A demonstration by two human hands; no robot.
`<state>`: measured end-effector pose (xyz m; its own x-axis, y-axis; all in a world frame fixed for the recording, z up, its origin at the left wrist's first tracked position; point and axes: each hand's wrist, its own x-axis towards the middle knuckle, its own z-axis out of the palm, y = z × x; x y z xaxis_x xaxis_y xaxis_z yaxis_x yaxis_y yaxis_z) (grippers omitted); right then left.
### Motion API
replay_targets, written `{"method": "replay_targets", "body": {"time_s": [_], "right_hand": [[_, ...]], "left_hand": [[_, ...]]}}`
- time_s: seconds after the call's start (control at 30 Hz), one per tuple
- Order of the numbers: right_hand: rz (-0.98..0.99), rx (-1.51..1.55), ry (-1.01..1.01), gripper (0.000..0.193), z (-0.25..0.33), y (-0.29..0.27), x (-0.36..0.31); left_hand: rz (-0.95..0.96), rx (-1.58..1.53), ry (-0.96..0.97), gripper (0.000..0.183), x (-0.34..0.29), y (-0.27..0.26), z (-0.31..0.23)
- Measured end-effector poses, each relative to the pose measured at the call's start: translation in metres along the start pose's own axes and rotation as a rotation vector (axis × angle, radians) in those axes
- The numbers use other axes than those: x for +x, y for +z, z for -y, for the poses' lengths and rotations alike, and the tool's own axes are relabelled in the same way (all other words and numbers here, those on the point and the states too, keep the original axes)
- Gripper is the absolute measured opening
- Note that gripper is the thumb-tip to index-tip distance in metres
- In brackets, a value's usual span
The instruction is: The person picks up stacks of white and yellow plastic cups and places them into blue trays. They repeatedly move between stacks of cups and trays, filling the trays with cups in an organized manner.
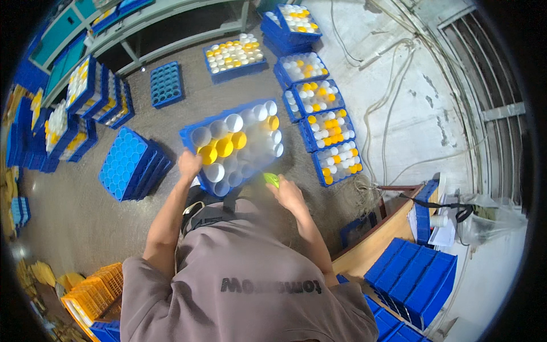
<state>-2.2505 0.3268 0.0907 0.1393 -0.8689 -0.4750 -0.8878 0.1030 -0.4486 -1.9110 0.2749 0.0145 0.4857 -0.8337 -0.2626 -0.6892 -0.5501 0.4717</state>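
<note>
In front of my body is a blue crate (191, 142) holding rows of white and yellow cylindrical cups or tubes, their round open ends showing. My left hand (190, 163) is closed on the crate's near left edge. At the near right corner my right hand (289, 195) is wrapped round a bright green object (272, 180). What kind it is cannot be made out, as the fingers cover much of it. A hazy blur lies over the crate's right part and the floor beside it, hiding some of the cups there.
Along the right wall stands a row of filled blue crates (336, 162). Another filled crate (233, 60) lies ahead, near an unfilled blue tray (166, 83). Blue stacks (128, 162) stand at left. Behind on the right is a wooden board (364, 251); cables (393, 85) hang on the wall.
</note>
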Motion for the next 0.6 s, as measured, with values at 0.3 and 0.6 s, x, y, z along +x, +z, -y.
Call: {"method": "replay_targets", "body": {"time_s": [0.3, 0.6], "right_hand": [[-0.137, 0.114, 0.142, 0.053, -0.030, -0.022, 0.014], [-0.167, 0.191, 0.265, 0.055, -0.073, -0.054, 0.031]], "left_hand": [[0.059, -0.096, -0.020, 0.036, -0.007, -0.015, 0.022], [0.078, -0.273, 0.101, 0.030, -0.004, -0.017, 0.047]]}}
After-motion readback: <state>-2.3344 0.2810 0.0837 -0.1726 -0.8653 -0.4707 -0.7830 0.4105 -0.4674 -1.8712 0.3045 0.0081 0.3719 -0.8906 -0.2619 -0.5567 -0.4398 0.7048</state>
